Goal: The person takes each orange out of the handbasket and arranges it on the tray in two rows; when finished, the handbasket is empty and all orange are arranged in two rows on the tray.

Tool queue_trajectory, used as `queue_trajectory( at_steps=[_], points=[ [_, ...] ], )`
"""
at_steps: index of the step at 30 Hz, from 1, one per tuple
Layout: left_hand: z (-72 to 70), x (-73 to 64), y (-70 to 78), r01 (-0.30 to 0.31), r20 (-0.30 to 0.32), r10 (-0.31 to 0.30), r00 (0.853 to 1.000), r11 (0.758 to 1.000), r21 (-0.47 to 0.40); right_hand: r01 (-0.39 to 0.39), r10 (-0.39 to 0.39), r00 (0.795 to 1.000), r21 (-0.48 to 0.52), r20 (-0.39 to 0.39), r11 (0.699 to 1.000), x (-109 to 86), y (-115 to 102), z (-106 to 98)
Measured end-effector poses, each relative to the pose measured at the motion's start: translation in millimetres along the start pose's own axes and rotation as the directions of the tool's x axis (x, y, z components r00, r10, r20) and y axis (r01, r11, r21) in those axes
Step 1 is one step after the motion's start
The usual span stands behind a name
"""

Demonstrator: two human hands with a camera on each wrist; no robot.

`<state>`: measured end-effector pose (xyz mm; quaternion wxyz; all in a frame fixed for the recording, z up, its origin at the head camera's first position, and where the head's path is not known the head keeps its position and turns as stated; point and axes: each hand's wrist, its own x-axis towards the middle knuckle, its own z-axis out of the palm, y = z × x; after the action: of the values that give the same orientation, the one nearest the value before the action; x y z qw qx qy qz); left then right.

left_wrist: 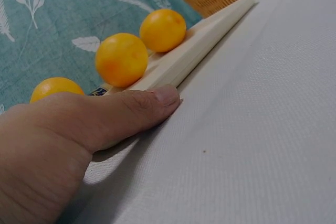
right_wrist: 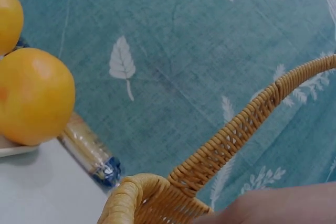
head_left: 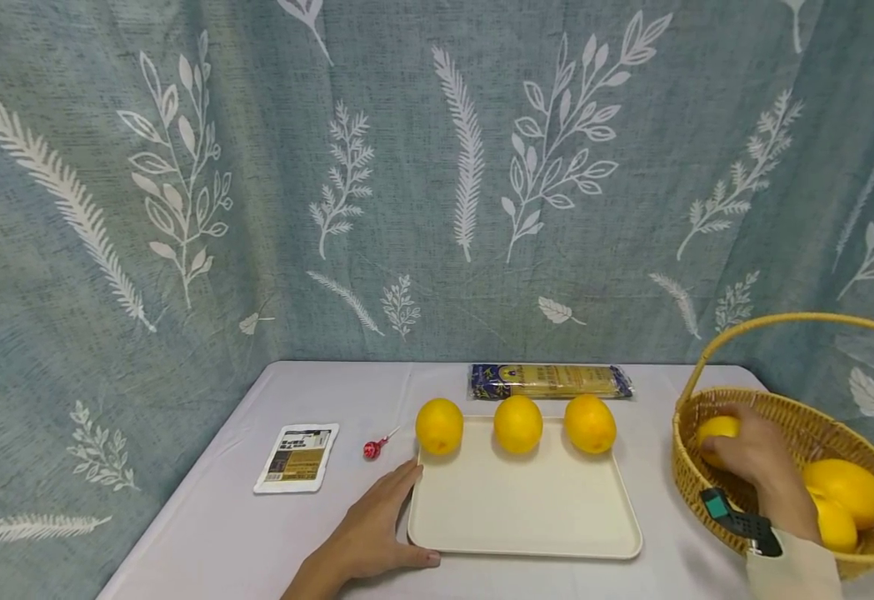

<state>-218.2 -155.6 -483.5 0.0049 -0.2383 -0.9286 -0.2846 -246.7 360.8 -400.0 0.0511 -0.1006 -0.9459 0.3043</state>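
Three oranges (head_left: 519, 425) stand in a row along the far edge of a cream tray (head_left: 522, 517). My left hand (head_left: 372, 521) rests at the tray's left side, fingers along the edge and thumb stretched out by the near corner. On the right, my right hand (head_left: 762, 446) reaches down into a wicker basket (head_left: 684, 467) and grips an orange (head_left: 720, 429) there; its fingers are curled over the fruit. More yellow-orange fruit (head_left: 849, 492) lies in the basket beside the wrist. In the right wrist view only a sliver of the hand (right_wrist: 278, 205) shows, and the gripped orange is hidden.
Behind the tray lies a clear-and-blue pack of noodles (head_left: 556, 381). To the left are a red lollipop (head_left: 373, 448) and a flat white-edged packet (head_left: 297, 458). The basket's tall handle (head_left: 804, 318) arches over its opening. A patterned curtain (head_left: 407, 167) encloses the table.
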Motion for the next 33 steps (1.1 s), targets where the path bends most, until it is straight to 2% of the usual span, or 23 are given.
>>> queue_trajectory(
  at_steps=[3,6,10,20,25,28,33],
  points=[
    [0.4,0.4,-0.2,-0.006,-0.006,0.006,1.0,1.0,0.003,-0.037,0.039,0.997,0.032,-0.073,0.999,-2.5,-2,0],
    [0.5,0.0,0.0,0.005,0.002,-0.005,1.0,1.0,-0.005,-0.061,0.069,0.984,0.056,-0.166,0.997,-6.0,-5,-1],
    [0.5,0.0,-0.2,0.02,0.019,-0.02,1.0,1.0,-0.011,-0.058,0.079,0.968,0.093,-0.238,0.994,-10.1,-9,-3],
    [0.8,0.4,-0.5,0.016,0.017,-0.016,1.0,1.0,-0.013,0.018,0.017,0.942,0.099,-0.335,0.995,-20.0,-22,-7],
    [0.7,0.1,-0.9,-0.002,-0.001,0.002,1.0,1.0,-0.006,0.047,-0.013,0.944,0.095,-0.33,0.994,-26.5,-39,-9],
    [1.0,0.4,-1.3,-0.014,-0.013,0.014,1.0,1.0,0.0,0.09,-0.056,0.943,0.088,-0.329,0.992,-30.3,-51,-8],
    [1.7,-0.1,-1.4,-0.02,-0.023,0.02,1.0,1.0,0.003,0.195,-0.143,0.926,0.121,-0.35,0.973,-36.5,-72,-1]
  ],
)
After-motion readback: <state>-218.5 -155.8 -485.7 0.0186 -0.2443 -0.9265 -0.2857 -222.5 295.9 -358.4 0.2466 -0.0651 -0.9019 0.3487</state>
